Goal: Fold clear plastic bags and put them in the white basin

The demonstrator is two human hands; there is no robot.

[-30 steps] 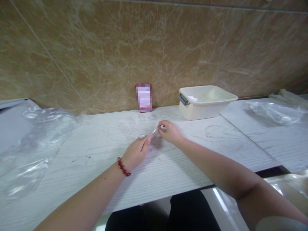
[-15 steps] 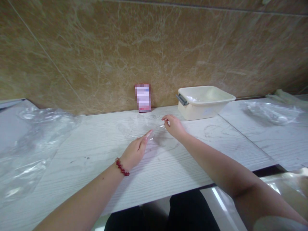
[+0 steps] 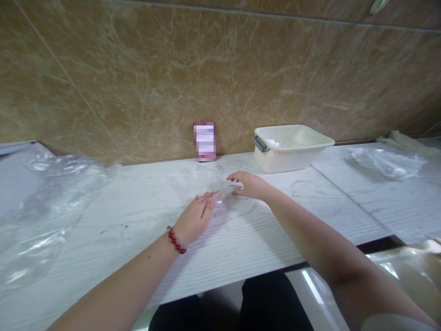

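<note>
A thin, clear piece of plastic [image 3: 220, 197], perhaps a small bag, lies on the white wood-grain tabletop [image 3: 144, 257]; its outline is hard to make out. My left hand [image 3: 196, 215], with a red bead bracelet [image 3: 175, 241] at the wrist, rests flat with fingers stretched out over the plastic's left part. Just right of the plastic, my right hand [image 3: 250, 185] is open, its thumb and fingers apart with nothing visible between them.
A cream plastic bin [image 3: 292, 158] with a grey handle stands behind my right hand. A phone [image 3: 206, 141] leans against the brown marbled wall [image 3: 220, 59]. Clear plastic sheeting [image 3: 51, 202] covers the left side; a crumpled clear bag [image 3: 387, 163] lies at right.
My right hand's pinch on the plastic has opened, and the hand has lowered slightly. My left hand has flattened downward, with the plastic now lower on the table.
</note>
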